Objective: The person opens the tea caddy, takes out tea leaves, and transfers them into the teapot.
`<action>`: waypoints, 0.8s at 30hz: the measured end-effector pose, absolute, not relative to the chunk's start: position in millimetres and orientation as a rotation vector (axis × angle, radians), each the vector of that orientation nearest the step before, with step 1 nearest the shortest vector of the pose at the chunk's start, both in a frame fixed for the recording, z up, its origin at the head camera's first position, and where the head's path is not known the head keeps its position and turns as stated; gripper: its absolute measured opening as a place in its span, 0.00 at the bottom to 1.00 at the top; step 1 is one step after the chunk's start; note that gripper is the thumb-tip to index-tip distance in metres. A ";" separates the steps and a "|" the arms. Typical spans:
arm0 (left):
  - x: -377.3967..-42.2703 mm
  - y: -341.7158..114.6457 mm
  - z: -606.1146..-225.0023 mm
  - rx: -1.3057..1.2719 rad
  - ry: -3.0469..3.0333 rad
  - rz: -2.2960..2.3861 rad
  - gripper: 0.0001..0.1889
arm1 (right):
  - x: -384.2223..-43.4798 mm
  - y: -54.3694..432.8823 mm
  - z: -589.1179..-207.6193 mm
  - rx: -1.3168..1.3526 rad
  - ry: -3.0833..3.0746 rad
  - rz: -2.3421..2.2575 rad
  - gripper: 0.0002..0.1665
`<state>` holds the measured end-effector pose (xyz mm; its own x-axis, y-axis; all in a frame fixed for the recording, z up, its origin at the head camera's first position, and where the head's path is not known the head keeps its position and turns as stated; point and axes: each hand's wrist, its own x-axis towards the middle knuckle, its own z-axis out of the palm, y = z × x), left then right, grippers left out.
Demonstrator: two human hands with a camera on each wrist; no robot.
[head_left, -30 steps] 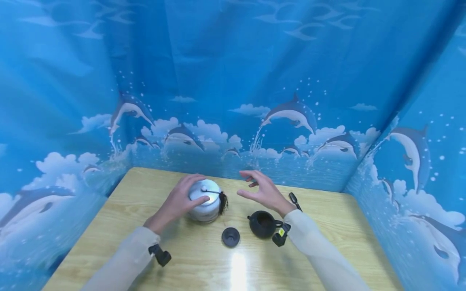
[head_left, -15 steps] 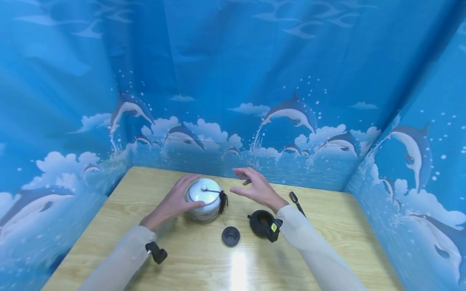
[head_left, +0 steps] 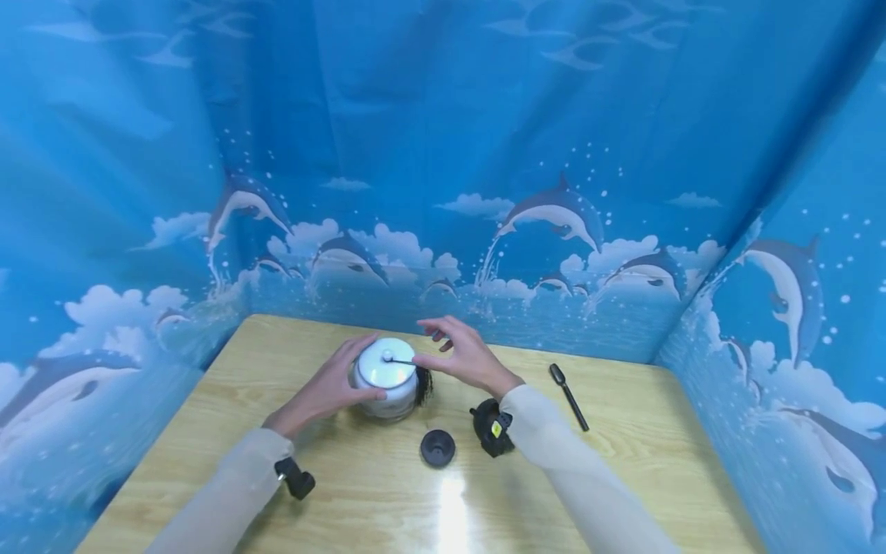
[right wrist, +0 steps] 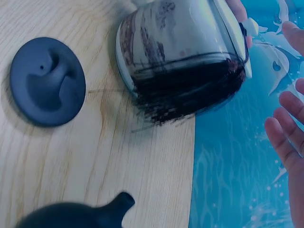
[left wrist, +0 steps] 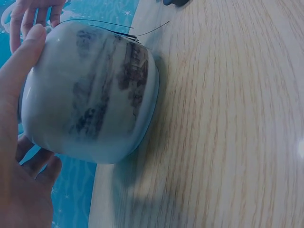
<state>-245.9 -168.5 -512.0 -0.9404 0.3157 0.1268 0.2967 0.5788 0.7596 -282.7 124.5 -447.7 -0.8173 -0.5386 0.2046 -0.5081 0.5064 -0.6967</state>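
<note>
A round white ceramic jar with dark painted scenery stands on the table at the far left of centre. Its lid is on, with a small knob and a cord ending in a black tassel. My left hand grips the jar's left side, thumb toward me and fingers round the back. Just right of the lid hovers my right hand, fingers loosely bent, nothing between them. In the right wrist view its fingers are apart from the lid knob.
A dark teapot stands below my right wrist, partly hidden by the wrist camera. Its dark round lid lies to the left of it. A black scoop lies on the right of the wooden table. Blue dolphin-print curtains border the table.
My right hand has moved left, from above the teapot to beside the jar's lid, and the scoop now shows fully. My left hand has settled closer round the jar.
</note>
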 end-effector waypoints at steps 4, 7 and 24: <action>-248.2 -169.6 -515.0 0.533 2.739 1.342 0.61 | -283.0 114.3 -448.7 -0.954 2.663 -1.241 0.40; -249.4 -170.5 -516.8 0.524 2.715 1.349 0.62 | -283.5 106.6 -449.5 -0.973 2.674 -1.215 0.39; -253.2 -173.0 -523.5 0.516 2.559 1.460 0.65 | -290.4 79.1 -458.4 -1.008 2.719 -1.182 0.38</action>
